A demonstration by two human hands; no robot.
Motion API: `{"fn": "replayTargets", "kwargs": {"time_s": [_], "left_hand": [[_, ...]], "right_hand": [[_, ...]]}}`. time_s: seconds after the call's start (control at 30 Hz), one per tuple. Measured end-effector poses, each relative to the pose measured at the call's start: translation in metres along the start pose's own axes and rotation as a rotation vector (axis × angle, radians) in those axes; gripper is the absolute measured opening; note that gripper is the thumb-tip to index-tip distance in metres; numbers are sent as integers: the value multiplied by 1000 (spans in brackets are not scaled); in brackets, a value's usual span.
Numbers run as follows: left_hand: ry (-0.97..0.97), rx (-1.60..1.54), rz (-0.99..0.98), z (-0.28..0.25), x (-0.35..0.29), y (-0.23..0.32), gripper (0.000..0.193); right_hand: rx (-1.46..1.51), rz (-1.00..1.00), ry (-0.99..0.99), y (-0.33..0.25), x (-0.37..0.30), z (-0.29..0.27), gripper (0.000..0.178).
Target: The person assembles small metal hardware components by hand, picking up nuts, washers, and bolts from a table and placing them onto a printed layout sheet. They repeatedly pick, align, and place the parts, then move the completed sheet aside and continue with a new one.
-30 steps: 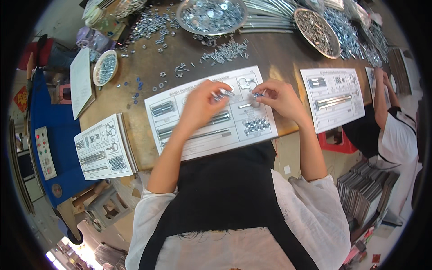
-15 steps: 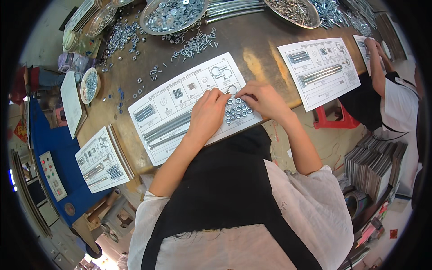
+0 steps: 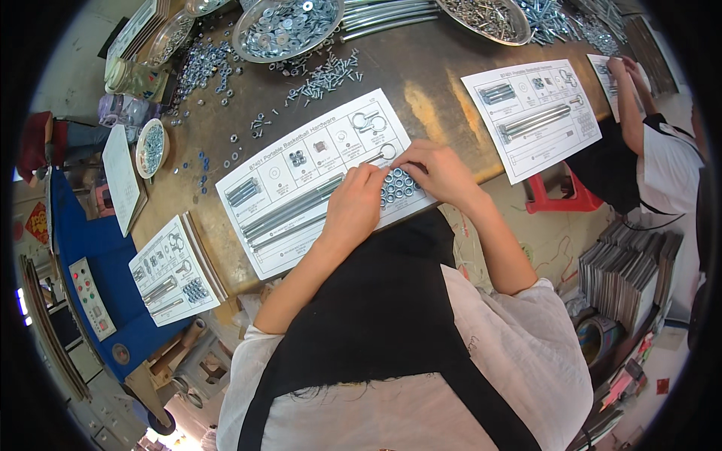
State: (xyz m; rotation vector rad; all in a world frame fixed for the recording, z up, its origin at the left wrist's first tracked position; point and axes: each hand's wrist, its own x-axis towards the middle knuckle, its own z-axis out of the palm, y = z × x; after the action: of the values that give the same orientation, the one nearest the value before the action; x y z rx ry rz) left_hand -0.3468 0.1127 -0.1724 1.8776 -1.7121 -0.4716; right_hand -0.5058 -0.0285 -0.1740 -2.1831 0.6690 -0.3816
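Both my hands meet over the right part of a white hardware sheet (image 3: 284, 154) with boxed pictures of bolts, nuts and rings. My left hand (image 3: 355, 201) is closed, its fingertips brought together at the upper left of a cluster of round nuts (image 3: 399, 185). My right hand (image 3: 440, 171) pinches thumb and finger just above the same cluster, close to the left fingertips. What the fingers hold, if anything, is too small to make out. A ring with a pin (image 3: 388, 152) shows just beyond the fingertips. Whether the nuts are loose or fixed to the sheet, I cannot tell.
Small screws (image 3: 327, 80) and scattered nuts (image 3: 201, 71) lie beyond the sheet. Metal trays hold washers (image 3: 289, 28) and screws (image 3: 489, 16), with long rods (image 3: 387, 15) between. Another sheet (image 3: 532, 120) lies right; stacked sheets (image 3: 171, 272) stand left. A co-worker's arm (image 3: 630, 98) is far right.
My left hand has shifted slightly right and nearer to me. My right fingertips have drawn closer to the left ones, and the ring beyond them shows a little differently.
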Motion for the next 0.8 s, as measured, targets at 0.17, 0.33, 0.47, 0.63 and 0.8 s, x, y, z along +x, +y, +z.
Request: {"fn": "replayTargets", "kwargs": {"time_s": [0.17,0.33,0.47,0.63,0.8], "left_hand": [[12,-95,-59,-7,-9,-3,32],[208,-153,-209,-43,-1,-49,27],[438,4,-440,-101,20,-129,16],[379,202,-549,-88,37,-164,14],[397,310,-565,-84,30,-167,14]], "right_hand": [[22,10,50,4,-3,8,13],[50,165,111,-15,4,1,13],[114,-11,158,-33,60,16,16],[-164,-307,87,-20,168,80,12],[-276,-345,-30,-8,205,84,9]]}}
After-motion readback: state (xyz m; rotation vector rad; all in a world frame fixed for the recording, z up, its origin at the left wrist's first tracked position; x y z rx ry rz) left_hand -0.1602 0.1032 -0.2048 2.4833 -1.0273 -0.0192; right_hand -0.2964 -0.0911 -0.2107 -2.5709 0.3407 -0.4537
